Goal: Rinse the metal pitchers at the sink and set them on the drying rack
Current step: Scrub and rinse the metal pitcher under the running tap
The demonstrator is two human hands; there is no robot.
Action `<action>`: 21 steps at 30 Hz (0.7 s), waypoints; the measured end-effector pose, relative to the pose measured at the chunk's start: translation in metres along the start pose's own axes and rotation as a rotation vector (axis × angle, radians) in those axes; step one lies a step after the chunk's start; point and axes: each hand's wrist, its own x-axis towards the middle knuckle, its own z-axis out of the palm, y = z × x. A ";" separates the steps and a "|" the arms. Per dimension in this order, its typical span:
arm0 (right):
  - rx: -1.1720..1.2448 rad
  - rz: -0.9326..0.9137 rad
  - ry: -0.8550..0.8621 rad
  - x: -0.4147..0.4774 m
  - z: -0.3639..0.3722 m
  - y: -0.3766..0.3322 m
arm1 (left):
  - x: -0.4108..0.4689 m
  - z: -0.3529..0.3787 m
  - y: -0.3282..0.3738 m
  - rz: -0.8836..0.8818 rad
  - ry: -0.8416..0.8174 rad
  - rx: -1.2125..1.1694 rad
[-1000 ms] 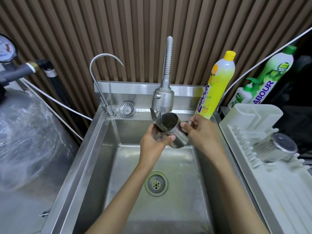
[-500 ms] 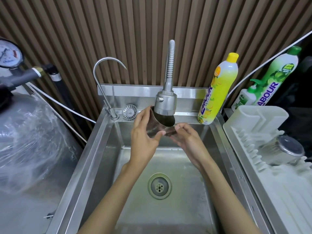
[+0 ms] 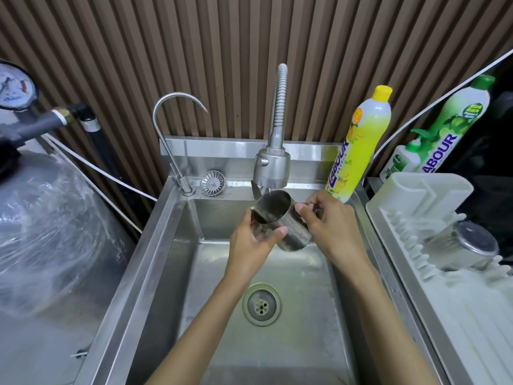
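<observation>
I hold a small metal pitcher (image 3: 288, 232) over the steel sink (image 3: 155, 245), tilted with its mouth up toward the spray faucet head (image 3: 272, 169). A thin stream of water falls from the faucet into it. My left hand (image 3: 251, 241) wraps the pitcher's near left side, thumb across its wall. My right hand (image 3: 329, 220) grips its right side where the handle is, mostly hidden by my fingers. A second metal pitcher (image 3: 460, 245) lies upside down on the white drying rack (image 3: 433, 287) at the right.
A thin gooseneck tap (image 3: 172, 134) and a loose strainer (image 3: 212, 182) sit on the sink's back ledge. A yellow dish-soap bottle (image 3: 361, 145) and a green one (image 3: 449, 126) stand at the back right. A plastic-wrapped tank (image 3: 47, 232) fills the left. The drain (image 3: 261, 304) lies below my hands.
The pitcher has come down from right under the faucet head and tipped mouth-up. My right hand has shifted from beneath it to its right side; my left hand has lowered with it.
</observation>
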 end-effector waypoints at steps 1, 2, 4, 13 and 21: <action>0.035 -0.014 0.000 0.001 0.000 0.000 | 0.001 0.003 0.001 0.011 0.006 -0.046; 0.089 -0.022 0.003 0.002 0.000 0.001 | 0.004 0.006 0.004 0.043 0.025 -0.068; 0.247 0.011 0.006 0.009 0.000 0.004 | 0.010 0.010 0.012 0.136 0.083 -0.076; 0.743 0.160 -0.172 0.020 0.033 0.004 | 0.014 -0.011 0.038 0.412 0.275 0.217; 0.662 0.178 -0.222 0.000 0.031 0.004 | 0.004 -0.026 0.038 0.232 0.273 0.327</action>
